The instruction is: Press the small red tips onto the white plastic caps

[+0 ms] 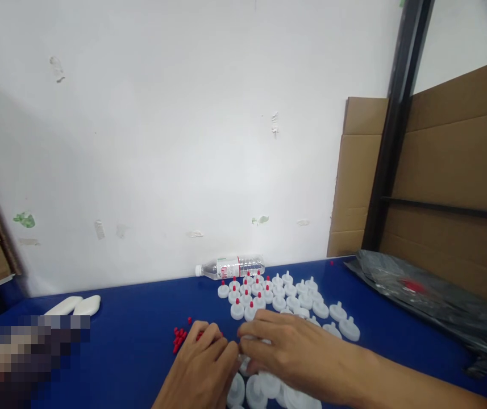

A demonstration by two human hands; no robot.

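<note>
My left hand [203,363] is closed, fingers curled, with the fingertips meeting those of my right hand; whatever they pinch is hidden. My right hand [277,343] is bent around a white spout cap [245,366], which shows only in part beneath its fingers. Small red tips [179,338] lie in a loose pile beside my left hand. Beyond my hands stand several white spout caps with red tips on their spouts [237,309]. To their right are several with bare spouts [320,308]. More white caps [256,392] lie heaped below my right hand.
A clear plastic bottle [230,267] lies on its side against the wall. Two white rounded objects [86,305] rest at the left of the blue table [128,324]. Dark plastic sheeting [431,307] and cardboard [452,165] border the right side.
</note>
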